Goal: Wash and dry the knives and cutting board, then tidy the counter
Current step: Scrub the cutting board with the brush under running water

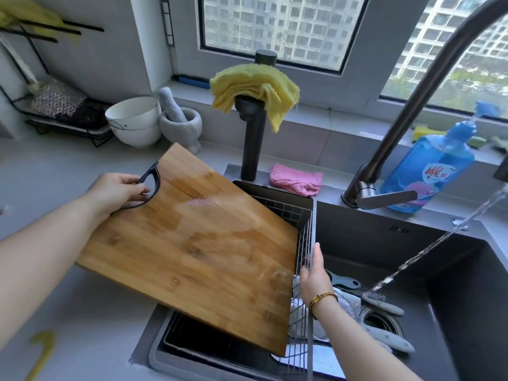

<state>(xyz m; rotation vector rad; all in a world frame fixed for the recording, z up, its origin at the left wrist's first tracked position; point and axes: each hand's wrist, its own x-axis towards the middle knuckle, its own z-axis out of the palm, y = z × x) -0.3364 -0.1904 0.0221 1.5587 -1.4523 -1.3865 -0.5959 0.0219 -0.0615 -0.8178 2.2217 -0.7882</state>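
Observation:
A wet wooden cutting board [192,248] is held tilted over the sink's wire basket [303,224]. My left hand [115,192] grips its black handle at the board's upper left. My right hand [313,273] presses flat, fingers straight, against the board's right edge beside the basket wall. Knives with pale grey handles [384,305] lie in the dark sink basin [398,254] near the drain [380,321]. Water streams [428,251] from the right onto them.
A dark faucet [412,105] arches over the basin. Behind it stands a blue soap bottle [434,166]. A yellow cloth [255,89] hangs on a black post and a pink cloth [297,178] lies on the sink rim. White bowls [134,122] and a stone mortar [181,125] sit at the back left.

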